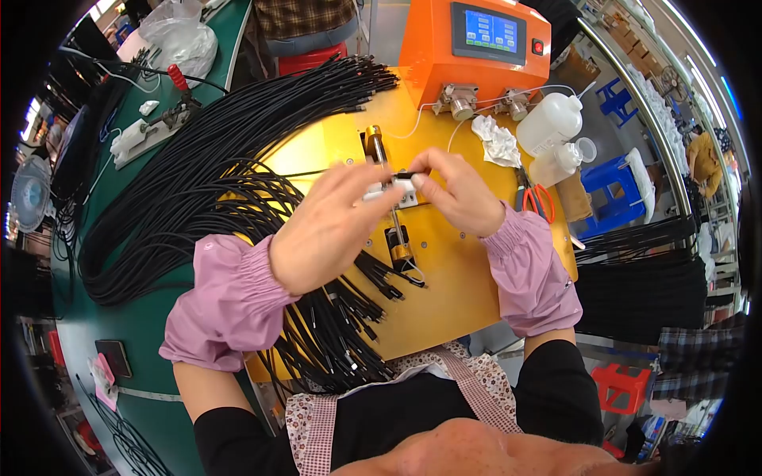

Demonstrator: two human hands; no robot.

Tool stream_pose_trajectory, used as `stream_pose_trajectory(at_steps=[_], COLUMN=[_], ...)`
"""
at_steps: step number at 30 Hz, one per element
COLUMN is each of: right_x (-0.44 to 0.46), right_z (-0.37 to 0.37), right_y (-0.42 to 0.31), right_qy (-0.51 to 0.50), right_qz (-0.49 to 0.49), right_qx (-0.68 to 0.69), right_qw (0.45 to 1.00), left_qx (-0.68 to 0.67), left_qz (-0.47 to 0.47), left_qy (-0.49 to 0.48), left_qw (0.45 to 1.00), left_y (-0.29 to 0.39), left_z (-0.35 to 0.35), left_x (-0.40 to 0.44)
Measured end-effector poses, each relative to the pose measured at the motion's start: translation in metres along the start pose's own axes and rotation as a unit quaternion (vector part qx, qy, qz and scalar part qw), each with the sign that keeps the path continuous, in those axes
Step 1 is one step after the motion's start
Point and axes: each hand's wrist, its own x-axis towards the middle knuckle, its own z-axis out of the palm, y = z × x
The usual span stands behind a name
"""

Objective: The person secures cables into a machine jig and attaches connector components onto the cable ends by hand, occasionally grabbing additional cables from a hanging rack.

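Note:
My right hand [459,194] pinches the black end of a cable [406,175] between thumb and finger, just above a small white block [407,193] on the yellow plate. My left hand [325,222] reaches over the metal rod fixture [379,151] from the left. Motion smears its fingers, so I cannot tell whether they grip anything. A single black cable [305,172] runs from the left toward the fixture. Large bundles of black cables [198,143] lie to the left, and many cable ends with metal plugs [341,333] spread below my left hand.
An orange machine [432,55] with a lit screen [488,33] stands behind the yellow plate [460,285]. White plastic bottles [549,124], crumpled tissue [496,141] and orange-handled scissors [540,202] are at the right. A red-handled clamp [176,77] sits on the green table [151,349]. Someone sits behind.

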Motion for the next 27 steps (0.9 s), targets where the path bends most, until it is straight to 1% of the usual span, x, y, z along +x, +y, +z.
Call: stream_pose_trajectory(at_steps=[3, 4, 6, 8, 9, 13, 14, 18, 19, 23, 24, 27], right_x=[-0.005, -0.006, -0.008, -0.009, -0.009, -0.006, -0.005, -0.005, -0.005, -0.002, -0.002, 0.0], right_z=[0.0, 0.001, 0.007, 0.012, 0.012, 0.01, 0.009, 0.005, 0.006, 0.017, 0.019, 0.027], right_y=[-0.012, -0.013, -0.011, -0.01, -0.01, -0.01, -0.009, -0.003, -0.001, 0.011, 0.015, 0.025], right_qy=[-0.098, -0.098, -0.089, -0.08, -0.079, -0.083, -0.081, -0.041, -0.041, -0.007, -0.006, 0.01], right_qz=[-0.039, -0.041, -0.058, -0.074, -0.074, -0.019, -0.02, 0.045, 0.045, -0.017, -0.017, -0.061], right_qx=[0.005, 0.004, -0.001, -0.004, -0.004, 0.082, 0.082, 0.136, 0.136, 0.066, 0.066, -0.013], right_qw=[0.994, 0.994, 0.994, 0.994, 0.994, 0.993, 0.993, 0.989, 0.989, 0.998, 0.998, 0.998], left_qx=[0.054, 0.055, -0.033, -0.12, -0.12, -0.249, -0.248, -0.192, -0.192, -0.105, -0.106, 0.068], left_qz=[0.02, 0.02, -0.025, -0.07, -0.07, -0.164, -0.163, -0.197, -0.197, -0.139, -0.139, -0.072], left_qy=[0.183, 0.185, 0.103, 0.017, 0.016, 0.037, 0.037, 0.044, 0.044, 0.077, 0.077, 0.127], left_qw=[0.981, 0.981, 0.994, 0.99, 0.99, 0.954, 0.954, 0.961, 0.96, 0.982, 0.982, 0.987], left_y=[-0.006, -0.008, -0.012, -0.014, -0.013, -0.007, -0.008, -0.011, -0.011, -0.016, -0.018, -0.02], left_z=[0.013, 0.015, 0.018, 0.02, 0.019, 0.016, 0.016, 0.017, 0.018, 0.028, 0.031, 0.043], left_x=[0.01, 0.01, 0.005, 0.002, 0.003, 0.008, 0.008, 0.008, 0.008, 0.006, 0.005, 0.001])
